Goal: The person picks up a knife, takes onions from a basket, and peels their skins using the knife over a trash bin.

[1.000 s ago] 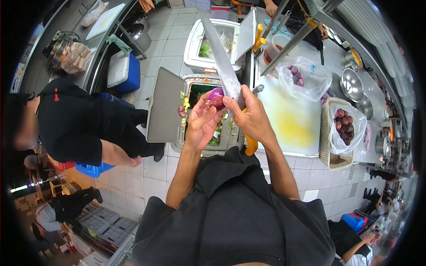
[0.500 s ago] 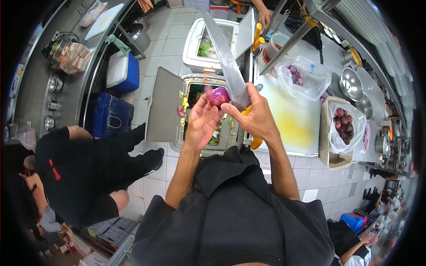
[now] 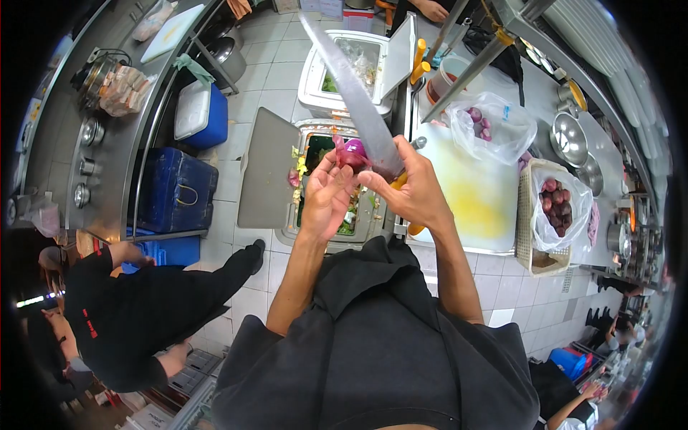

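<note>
A red onion (image 3: pixel 352 153) with part of its skin peeled back sits in the fingers of my left hand (image 3: pixel 328 197), above an open bin (image 3: pixel 287 233) of vegetable scraps. My right hand (image 3: pixel 418 188) is closed around the yellow handle of a large knife (image 3: pixel 362 97). The broad blade points up and to the left, its heel beside the onion. My right thumb reaches toward the onion; whether it touches the skin I cannot tell. Below the right hand, the end of the yellow handle shows.
To the right lies a yellow-stained white cutting board (image 3: pixel 473 193). Beyond it are a plastic bag of peeled onions (image 3: pixel 494 129) and a basket (image 3: pixel 528 215) of unpeeled ones. A second bin (image 3: pixel 309 93) stands ahead. A person in black (image 3: pixel 143 304) is at the left.
The knife tip has swung left, and a strip of skin now stands away from the onion. The person at the left has shifted, and a hand at the top has moved back.
</note>
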Demonstrator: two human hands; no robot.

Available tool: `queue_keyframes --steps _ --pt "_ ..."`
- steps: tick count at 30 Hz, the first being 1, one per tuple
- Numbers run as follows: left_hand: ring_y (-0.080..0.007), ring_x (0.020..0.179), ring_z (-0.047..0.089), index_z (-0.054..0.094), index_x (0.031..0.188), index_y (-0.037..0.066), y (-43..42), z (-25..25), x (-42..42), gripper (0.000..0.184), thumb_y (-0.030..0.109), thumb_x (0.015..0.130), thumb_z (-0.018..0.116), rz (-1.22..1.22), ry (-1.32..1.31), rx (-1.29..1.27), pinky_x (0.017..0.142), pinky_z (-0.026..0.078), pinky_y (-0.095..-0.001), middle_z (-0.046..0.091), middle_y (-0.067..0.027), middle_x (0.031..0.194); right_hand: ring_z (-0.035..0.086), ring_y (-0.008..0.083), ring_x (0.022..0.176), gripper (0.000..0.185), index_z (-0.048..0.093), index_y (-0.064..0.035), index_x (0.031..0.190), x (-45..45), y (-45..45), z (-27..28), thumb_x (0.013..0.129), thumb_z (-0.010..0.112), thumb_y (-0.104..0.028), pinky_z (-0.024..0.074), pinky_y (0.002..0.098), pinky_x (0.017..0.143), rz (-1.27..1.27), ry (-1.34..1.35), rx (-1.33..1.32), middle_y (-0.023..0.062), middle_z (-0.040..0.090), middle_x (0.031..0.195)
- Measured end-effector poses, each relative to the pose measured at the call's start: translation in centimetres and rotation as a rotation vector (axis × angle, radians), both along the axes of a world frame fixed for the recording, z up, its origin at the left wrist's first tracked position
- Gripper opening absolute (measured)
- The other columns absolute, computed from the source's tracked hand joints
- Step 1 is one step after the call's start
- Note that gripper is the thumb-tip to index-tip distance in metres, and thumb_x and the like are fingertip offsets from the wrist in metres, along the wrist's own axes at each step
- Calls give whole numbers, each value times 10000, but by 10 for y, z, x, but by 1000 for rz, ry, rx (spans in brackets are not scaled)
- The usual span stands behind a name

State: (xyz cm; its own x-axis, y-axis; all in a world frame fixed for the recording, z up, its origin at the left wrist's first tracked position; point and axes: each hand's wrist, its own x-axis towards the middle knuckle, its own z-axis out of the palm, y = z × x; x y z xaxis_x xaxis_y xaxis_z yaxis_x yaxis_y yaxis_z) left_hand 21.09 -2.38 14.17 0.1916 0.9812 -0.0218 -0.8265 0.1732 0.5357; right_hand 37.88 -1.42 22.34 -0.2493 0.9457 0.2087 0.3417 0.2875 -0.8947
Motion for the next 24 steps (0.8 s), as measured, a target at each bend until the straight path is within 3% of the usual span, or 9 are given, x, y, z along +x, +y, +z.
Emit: queue_keyframes --steps 3,6,12,24 --pt "-194 1106 611 446 1294 3 -2 7 -1 418 57 930 644 -10 34 -3 1008 483 -337 592 -111 1205 668 229 783 621 561 24 1145 4 5 -4 759 845 -369 518 338 690 -23 -33 45 153 681 899" --pt "-194 1101 617 446 1291 5 1 1 -1 417 74 933 648 -33 39 16 1008 486 -341 608 -105 1177 672 226 793 655 551 27 1149 5 4 -1 744 852 -392 519 337 690 -40 -84 -24 143 690 925" --pt "-164 1083 618 458 1266 39 -2 0 0 394 97 932 659 -111 -129 2 1009 471 -333 630 -62 1117 672 235 765 617 551 25 1104 -2 -2 5 764 838 -403 515 350 680 -89 -47 -177 153 685 892" --pt "-145 1093 600 473 1248 63 -1 -11 2 366 103 934 656 -126 -124 -4 1031 445 -337 623 -31 1119 668 357 764 544 503 35 1022 -10 -4 -3 812 803 -368 513 405 688 -148 -52 -106 224 654 854"
